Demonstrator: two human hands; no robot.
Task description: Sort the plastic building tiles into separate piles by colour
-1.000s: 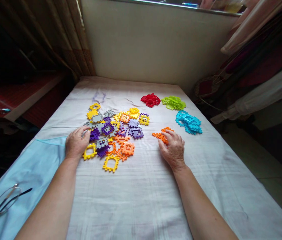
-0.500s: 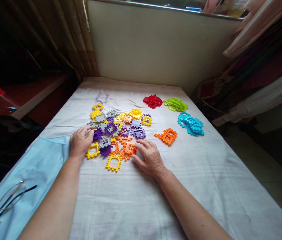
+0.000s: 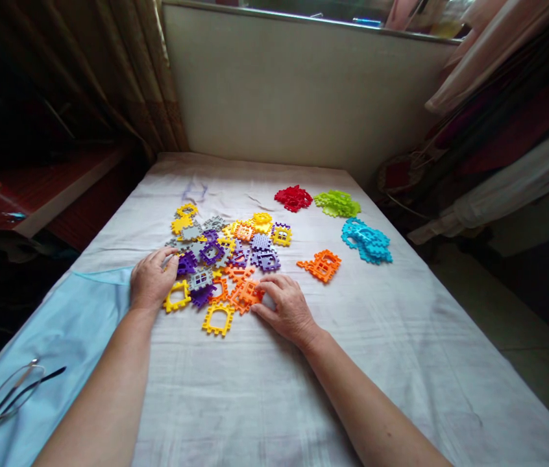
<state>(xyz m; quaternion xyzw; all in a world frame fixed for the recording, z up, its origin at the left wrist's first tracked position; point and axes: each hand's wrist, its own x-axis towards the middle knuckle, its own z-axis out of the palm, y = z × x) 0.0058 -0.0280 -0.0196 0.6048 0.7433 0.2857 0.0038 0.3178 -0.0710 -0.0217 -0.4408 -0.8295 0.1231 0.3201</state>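
Observation:
A mixed pile of notched plastic pieces, yellow, grey, purple and orange, lies between my hands. My left hand (image 3: 152, 279) rests at the pile's left edge, its fingers loosely curved beside a dark purple piece (image 3: 186, 263). On the right side, my right hand (image 3: 285, 307) has thumb and fingers apart, fingertips touching the edge of an orange piece (image 3: 246, 296). A yellow frame piece (image 3: 219, 319) lies flat at the front of the pile, another yellow frame (image 3: 177, 296) next to my left hand.
Separate heaps lie to the right: red (image 3: 294, 198), lime green (image 3: 337, 203), blue (image 3: 366, 240) and orange (image 3: 323, 266). Eyeglasses (image 3: 12, 395) rest on a light blue cloth (image 3: 80, 324) at the left. A wall (image 3: 274, 91) stands behind the sheet-covered surface.
The view has shifted slightly, so everything sits a little further left. The fingers of my right hand have closed in slightly on the orange piece's edge. My left hand stays in place.

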